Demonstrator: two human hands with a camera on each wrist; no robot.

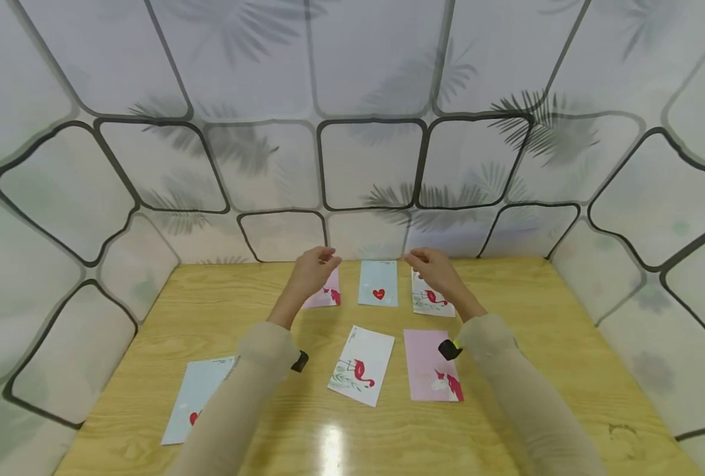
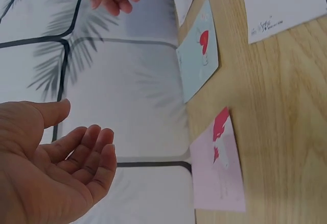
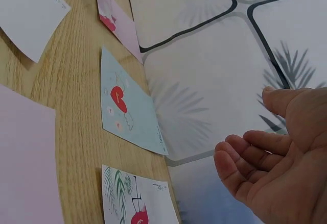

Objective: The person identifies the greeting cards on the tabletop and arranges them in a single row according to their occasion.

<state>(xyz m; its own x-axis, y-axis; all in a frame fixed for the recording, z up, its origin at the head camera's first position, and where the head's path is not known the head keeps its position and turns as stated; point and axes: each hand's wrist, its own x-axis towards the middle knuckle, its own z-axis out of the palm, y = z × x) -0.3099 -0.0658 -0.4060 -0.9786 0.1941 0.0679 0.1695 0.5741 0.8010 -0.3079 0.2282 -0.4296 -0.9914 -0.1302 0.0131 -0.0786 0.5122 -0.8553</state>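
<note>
In the head view my left hand (image 1: pixel 313 271) hovers over the back row of cards, partly covering a pink unicorn card (image 1: pixel 330 293). Its fingers curl loosely around nothing, as the left wrist view confirms. My right hand (image 1: pixel 435 270) is raised likewise, empty, overlapping the top of a white flamingo card (image 1: pixel 426 302). Between the two hands lies a light blue card with a red heart (image 1: pixel 378 281). Closer to me are a second flamingo card (image 1: pixel 361 360), set at a slant, and a second unicorn card (image 1: pixel 426 357) beside my right wrist.
Another blue heart card (image 1: pixel 194 393) lies at the front left, partly hidden by my left sleeve. All cards lie on a wooden table (image 1: pixel 566 370). Patterned fabric (image 1: pixel 370 165) with leaf prints rises behind the table and along both sides.
</note>
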